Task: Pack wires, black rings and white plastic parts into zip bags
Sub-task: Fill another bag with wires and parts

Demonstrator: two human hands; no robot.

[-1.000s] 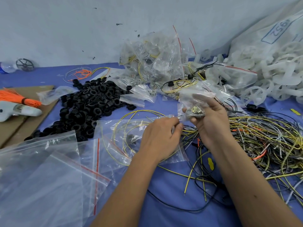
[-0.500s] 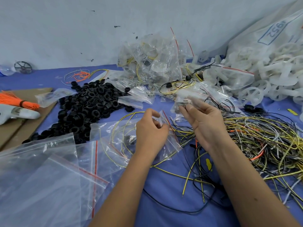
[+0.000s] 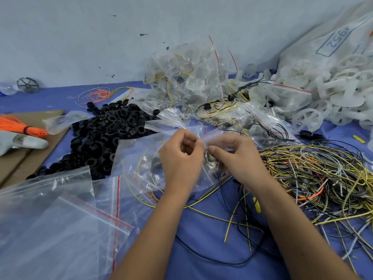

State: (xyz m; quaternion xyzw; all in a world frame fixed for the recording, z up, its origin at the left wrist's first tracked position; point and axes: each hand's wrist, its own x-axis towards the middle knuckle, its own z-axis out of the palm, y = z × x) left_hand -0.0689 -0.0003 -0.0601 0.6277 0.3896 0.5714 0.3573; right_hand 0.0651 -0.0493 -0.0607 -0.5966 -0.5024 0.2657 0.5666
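Left hand [image 3: 181,158], right hand [image 3: 236,156] pinching zip bag [image 3: 141,158] mouth; white sack [image 3: 333,47] marked "1952".

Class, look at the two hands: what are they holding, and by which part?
Both the left hand and right hand pinch one clear zip bag at its top opening edge.

both hands [image 3: 182,156] [image 3: 238,156] pinch a zip bag [image 3: 141,158] holding yellow wire

Head-worn view, downward, near hands [image 3: 210,156]
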